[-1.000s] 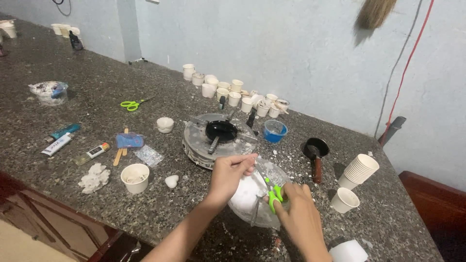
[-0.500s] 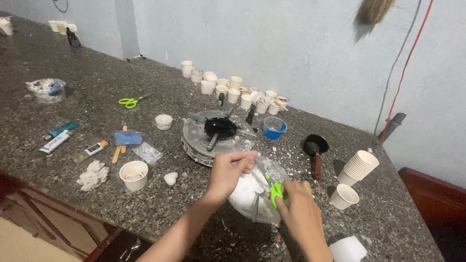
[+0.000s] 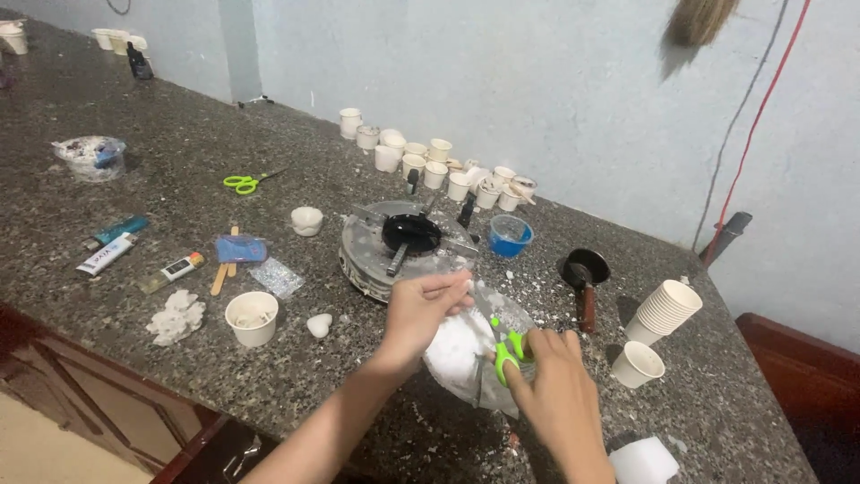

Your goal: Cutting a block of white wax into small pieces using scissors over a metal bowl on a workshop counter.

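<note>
Snipping at a clear bag of white stuff on the granite counter

My left hand (image 3: 421,309) pinches the top edge of the plastic bag (image 3: 466,354), and my right hand (image 3: 551,394) is closed round the green scissors (image 3: 509,351) right against it, bag sitting between both hands.

Dark speckled granite worktop (image 3: 179,116) runs from upper left of frame to lower right, w/ a rounded front edge. Behind it a pale blue-grey plastered wall (image 3: 555,81), scuffed in spots, w/ a corner jog at upper left. Red cable (image 3: 757,125) hangs down the wall at upper right, thin dark cable beside it. Broom head (image 3: 694,20) hangs at top right, casting a shadow. Below the worktop, reddish-brown wood cabinet fronts (image 3: 81,385) at lower left; more dark wood (image 3: 806,358) at lower right. Light even, soft.
</note>
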